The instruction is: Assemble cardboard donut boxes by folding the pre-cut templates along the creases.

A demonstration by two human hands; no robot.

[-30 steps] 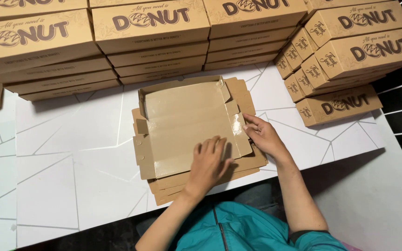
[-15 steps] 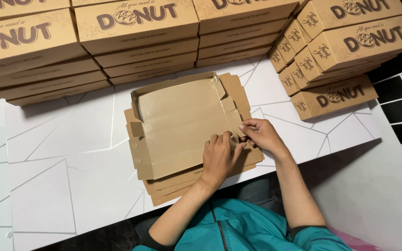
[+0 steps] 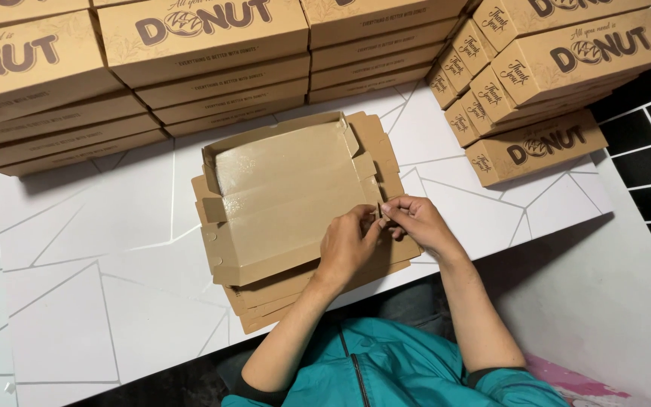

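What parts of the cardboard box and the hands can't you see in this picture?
Head view:
- Right side flap of the half-folded box: covered by the left hand and right hand.
- Flat sheets underneath: only their edges show, hidden by the box.
- Stacked boxes behind: cut off by the top edge.
- Fingertips: pressed together, grip unclear.

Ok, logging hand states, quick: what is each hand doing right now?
Left hand: closed, pinching the right side flap of the half-folded cardboard box.
Right hand: closed, fingertips pinching the same flap.
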